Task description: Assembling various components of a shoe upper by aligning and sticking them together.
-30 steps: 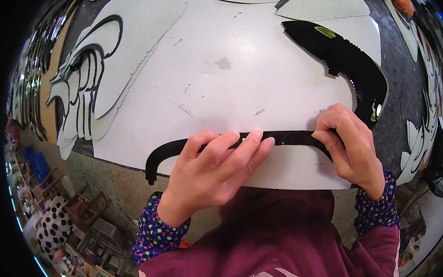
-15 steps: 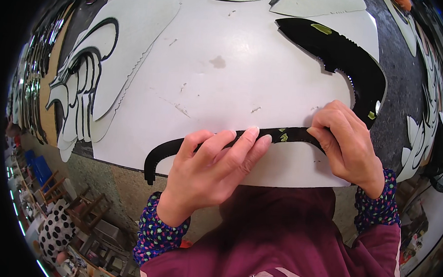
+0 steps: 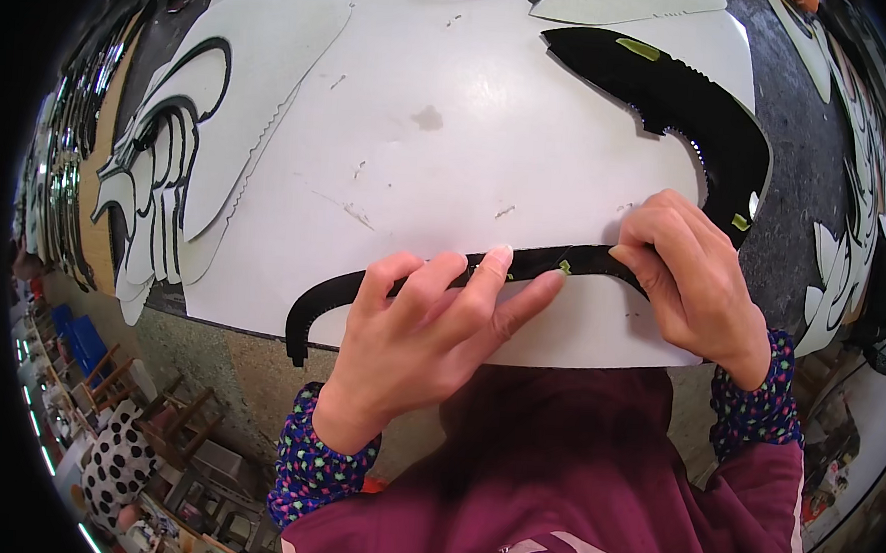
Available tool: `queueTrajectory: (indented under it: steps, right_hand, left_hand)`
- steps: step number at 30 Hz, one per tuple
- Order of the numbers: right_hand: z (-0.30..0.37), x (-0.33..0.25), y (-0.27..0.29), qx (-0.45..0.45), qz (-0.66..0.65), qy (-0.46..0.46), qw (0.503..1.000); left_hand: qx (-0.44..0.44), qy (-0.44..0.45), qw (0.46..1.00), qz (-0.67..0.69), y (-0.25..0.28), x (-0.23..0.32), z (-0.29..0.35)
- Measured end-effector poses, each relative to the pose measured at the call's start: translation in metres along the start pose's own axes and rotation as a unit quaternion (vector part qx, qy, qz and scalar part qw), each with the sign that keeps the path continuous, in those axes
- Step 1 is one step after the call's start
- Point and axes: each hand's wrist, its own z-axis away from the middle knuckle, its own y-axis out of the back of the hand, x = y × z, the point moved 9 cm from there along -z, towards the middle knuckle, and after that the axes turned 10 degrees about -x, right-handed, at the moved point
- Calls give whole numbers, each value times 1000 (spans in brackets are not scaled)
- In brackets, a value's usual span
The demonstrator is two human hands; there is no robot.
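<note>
A long, curved black flat piece point(image 3: 716, 131) with small green patches lies along the white board, wide at the far right and narrowing to a strip that bends toward me on the left. My left hand point(image 3: 415, 325) rests over this narrow strip with its fingers apart. The thumb reaches to the right and touches a small green patch point(image 3: 565, 268). Farther right, my right hand point(image 3: 693, 290) pinches the strip between thumb and bent fingers, close to the board's near edge. My left fingers hide part of the strip.
The white board point(image 3: 438, 176) covers most of the dark table. Pale cut pieces with black edging point(image 3: 263, 87) are stacked at the left, and more pale pieces point(image 3: 633, 1) lie at the far edge and right. Stools point(image 3: 180, 418) stand on the floor at lower left.
My left thumb has stretched away from the fingers, rightward onto the green patch area, covering part of it. My right hand keeps its pinch in nearly the same spot.
</note>
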Motion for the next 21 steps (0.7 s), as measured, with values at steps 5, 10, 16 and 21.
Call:
queueTrajectory:
  steps: [5, 10, 16, 21]
  right_hand:
    - [0, 0, 0, -4, -2, -1, 1000]
    - [0, 2, -1, -4, -6, -6, 1000]
    - [5, 6, 2, -28, -16, -23, 999]
    - [7, 13, 2, -30, -98, -52, 993]
  left_hand:
    - [-2, -8, 1000, -17, -3, 0, 2]
    - [2, -5, 1000, -2, 1, 0, 0]
    - [40, -2, 999, 29, 3, -2, 1]
    - [50, 13, 998, 21, -1, -2, 4]
